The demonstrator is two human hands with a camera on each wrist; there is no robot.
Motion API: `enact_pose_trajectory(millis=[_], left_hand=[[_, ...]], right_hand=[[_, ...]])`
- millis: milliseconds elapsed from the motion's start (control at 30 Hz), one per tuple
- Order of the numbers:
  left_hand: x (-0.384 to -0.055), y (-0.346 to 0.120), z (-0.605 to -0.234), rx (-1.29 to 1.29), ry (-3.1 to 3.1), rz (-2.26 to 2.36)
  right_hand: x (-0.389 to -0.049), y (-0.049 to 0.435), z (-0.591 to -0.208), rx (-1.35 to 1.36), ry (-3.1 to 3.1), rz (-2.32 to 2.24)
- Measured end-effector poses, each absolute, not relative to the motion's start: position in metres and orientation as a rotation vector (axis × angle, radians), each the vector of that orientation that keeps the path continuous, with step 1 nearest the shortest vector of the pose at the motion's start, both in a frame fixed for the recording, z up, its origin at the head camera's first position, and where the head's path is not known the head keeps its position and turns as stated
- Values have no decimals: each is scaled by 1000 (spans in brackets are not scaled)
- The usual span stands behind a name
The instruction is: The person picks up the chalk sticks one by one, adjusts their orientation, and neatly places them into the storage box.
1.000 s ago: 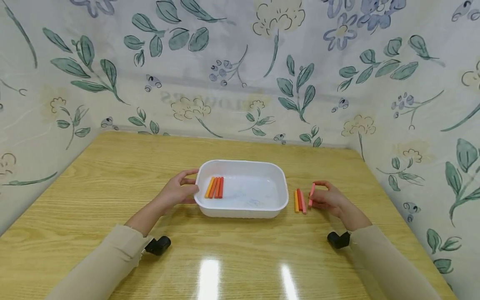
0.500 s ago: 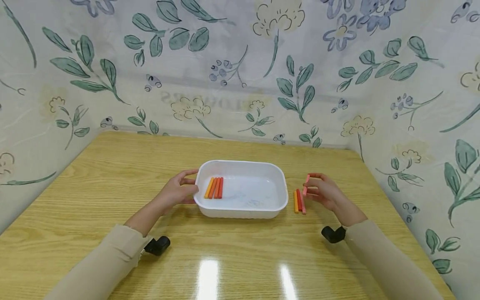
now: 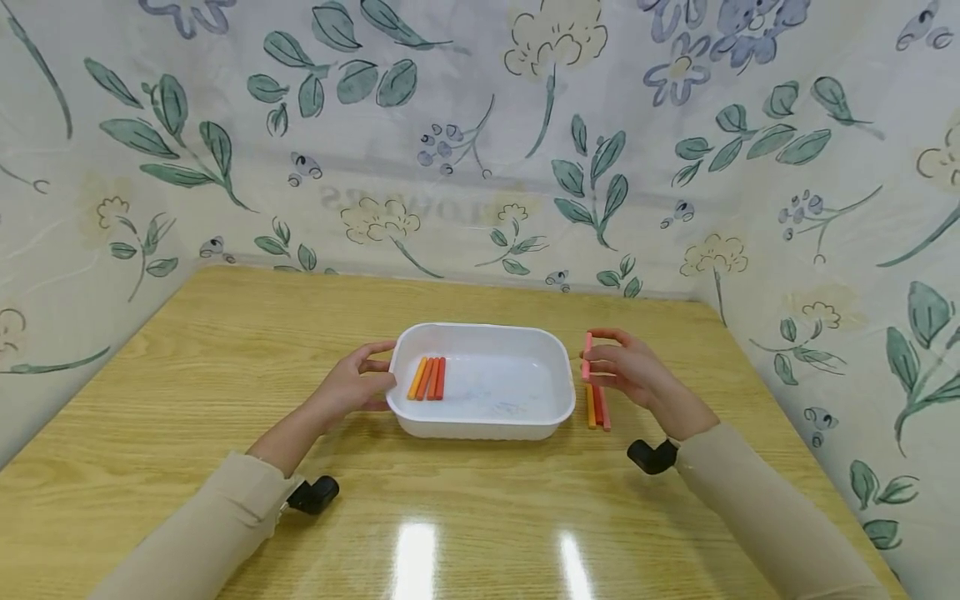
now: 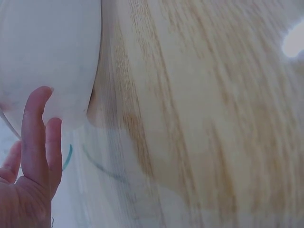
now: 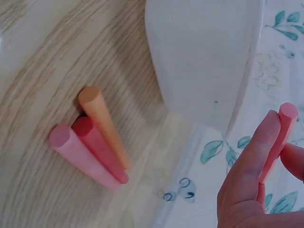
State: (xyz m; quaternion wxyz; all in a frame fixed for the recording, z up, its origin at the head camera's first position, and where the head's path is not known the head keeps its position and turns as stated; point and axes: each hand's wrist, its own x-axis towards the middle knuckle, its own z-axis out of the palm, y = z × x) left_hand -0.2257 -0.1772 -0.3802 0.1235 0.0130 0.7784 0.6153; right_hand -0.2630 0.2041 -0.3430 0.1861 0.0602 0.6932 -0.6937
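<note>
My right hand [image 3: 626, 371] pinches a pink crayon [image 3: 587, 358] upright between thumb and fingers, just beyond the box's right end. In the right wrist view its six-sided tip shows above the fingers. Below that hand, an orange crayon [image 5: 107, 126], a red crayon [image 5: 101, 149] and a light pink crayon [image 5: 83, 154] lie side by side on the table. My left hand [image 3: 358, 379] holds the left end of a white plastic box [image 3: 480, 429], fingers and thumb bent around its rim. Several yellow-orange to red crayons [image 3: 427, 379] lie in a row inside, at its left.
The wooden table [image 3: 465, 508] carries the box near its middle. A floral-patterned sheet [image 3: 480, 167] stands behind it and along both sides. Black wrist devices [image 3: 315, 494] sit at both sleeves. Faint bluish smudges mark the box floor.
My right hand has lifted the pink crayon from beside the other crayons and moved left and away from me, toward the box's right rim. The left hand and the box stay put.
</note>
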Motion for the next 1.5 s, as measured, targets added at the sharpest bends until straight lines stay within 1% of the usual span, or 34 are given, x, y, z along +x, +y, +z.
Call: enact_pose_trajectory(millis=[767, 1167, 1500], left_hand=[[-225, -178, -377, 30, 2272, 1794], [-223, -177, -376, 41, 2269, 1792], [-223, -176, -376, 41, 2263, 1803]], right_hand=[[-275, 156, -324, 86, 1908, -1922], [-281, 127, -318, 171, 1853, -1915], [-289, 104, -317, 191, 1788, -1932]])
